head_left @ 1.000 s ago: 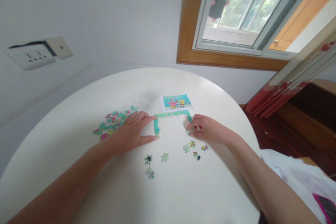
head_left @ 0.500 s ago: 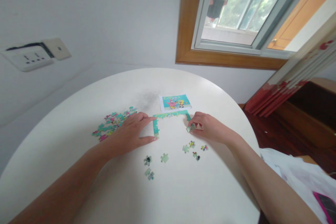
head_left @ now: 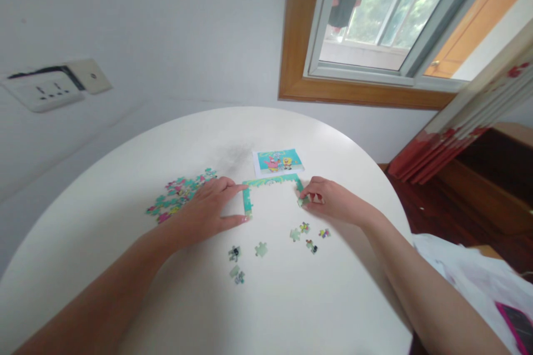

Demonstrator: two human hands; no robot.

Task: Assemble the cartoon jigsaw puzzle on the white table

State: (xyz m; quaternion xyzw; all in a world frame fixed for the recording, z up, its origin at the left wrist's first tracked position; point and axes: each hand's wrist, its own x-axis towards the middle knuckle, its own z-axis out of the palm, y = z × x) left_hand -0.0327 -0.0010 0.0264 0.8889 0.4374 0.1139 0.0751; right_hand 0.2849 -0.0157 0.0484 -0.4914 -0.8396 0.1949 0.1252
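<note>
A partly joined jigsaw puzzle border [head_left: 270, 181] lies on the white table, with a top edge and two sides. My left hand [head_left: 214, 202] rests with thumb and fingers spread, its tips touching the border's left side. At the lower end of the right side, my right hand [head_left: 327, 197] pinches a pale green puzzle piece [head_left: 301, 202] between thumb and fingers. Just beyond the border lies a picture card [head_left: 280, 161] with a pink starfish and a yellow cartoon figure. A heap of loose puzzle pieces [head_left: 177, 195] is partly hidden behind my left hand.
Several single pieces lie nearer me, among them a pale green piece [head_left: 261, 249], a piece with a black spot [head_left: 234, 253] and a yellow one [head_left: 305, 227]. The round table [head_left: 266, 316] meets the wall at the back. White plastic [head_left: 470, 283] lies at the right.
The piece in my right hand has shifted slightly up toward the lower end of the border's right side. My left hand stays in place.
</note>
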